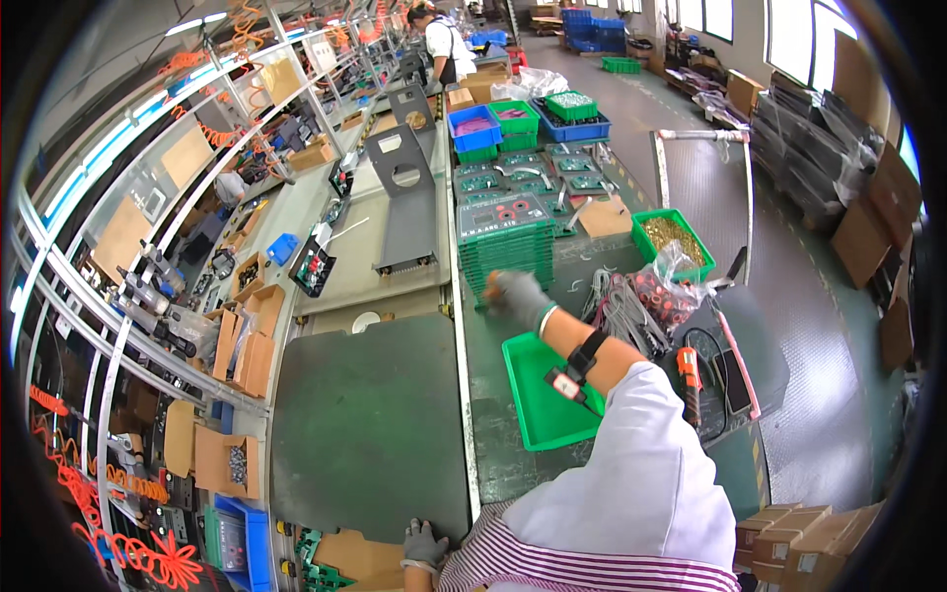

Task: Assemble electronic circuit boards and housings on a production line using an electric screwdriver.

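My right hand [521, 301], in a grey glove with bare fingertips, is at the near side of a tall stack of green plates or boards [508, 252]. Its fingers are blurred, and whether they touch the stack I cannot tell. A dark printed panel [503, 214] with red round parts tops the stack. Just below that hand lies a shallow green tray [538, 400] with nothing in it. My left hand [424, 543], also gloved, rests with fingers apart at the near edge of a dark green board [370, 424], holding nothing.
Grey cables [626, 316], a bag of red parts [666, 296] and an orange electric screwdriver [689, 380] lie on the right. Behind them stands a green bin of brass-coloured parts [674, 242]. Circuit boards [533, 173] and a grey metal chassis [404, 197] lie farther off. A person [444, 49] stands far away.
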A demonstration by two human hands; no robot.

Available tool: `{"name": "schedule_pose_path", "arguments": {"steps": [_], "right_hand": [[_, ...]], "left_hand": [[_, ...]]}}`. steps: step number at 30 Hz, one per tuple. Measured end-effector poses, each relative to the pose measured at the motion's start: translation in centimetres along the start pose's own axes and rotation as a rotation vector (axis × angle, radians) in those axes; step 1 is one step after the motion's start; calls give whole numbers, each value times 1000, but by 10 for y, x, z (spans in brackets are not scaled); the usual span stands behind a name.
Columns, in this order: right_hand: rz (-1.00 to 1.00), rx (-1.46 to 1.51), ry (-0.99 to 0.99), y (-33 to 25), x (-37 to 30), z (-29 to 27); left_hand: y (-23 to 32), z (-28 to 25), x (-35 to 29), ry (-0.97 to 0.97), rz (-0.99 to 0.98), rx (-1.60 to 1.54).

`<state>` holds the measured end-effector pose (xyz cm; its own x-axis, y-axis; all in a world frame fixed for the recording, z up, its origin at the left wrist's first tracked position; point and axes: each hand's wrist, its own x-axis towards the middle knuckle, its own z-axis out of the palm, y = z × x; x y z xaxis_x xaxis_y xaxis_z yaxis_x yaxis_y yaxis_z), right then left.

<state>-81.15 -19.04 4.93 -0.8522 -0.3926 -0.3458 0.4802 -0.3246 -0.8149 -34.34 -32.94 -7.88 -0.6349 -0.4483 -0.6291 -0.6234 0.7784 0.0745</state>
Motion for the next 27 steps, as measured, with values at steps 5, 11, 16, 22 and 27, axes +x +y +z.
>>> {"name": "schedule_pose_path", "arguments": {"steps": [5, 11, 16, 22, 27], "right_hand": [[-249, 111, 370, -35, 30, -63], [-368, 147, 501, -63, 43, -87], [-439, 43, 555, -70, 54, -87], [-311, -243, 200, -33, 45, -62], [-219, -233, -38, -17, 80, -128]], "left_hand": [[-4, -3, -4, -26, 53, -14], [-1, -3, -1, -71, 50, -21], [1, -3, -8, -110, 20, -78], [-1, 2, -17, 29, 34, -175], [10, -24, -37, 202, 74, -467]]}}
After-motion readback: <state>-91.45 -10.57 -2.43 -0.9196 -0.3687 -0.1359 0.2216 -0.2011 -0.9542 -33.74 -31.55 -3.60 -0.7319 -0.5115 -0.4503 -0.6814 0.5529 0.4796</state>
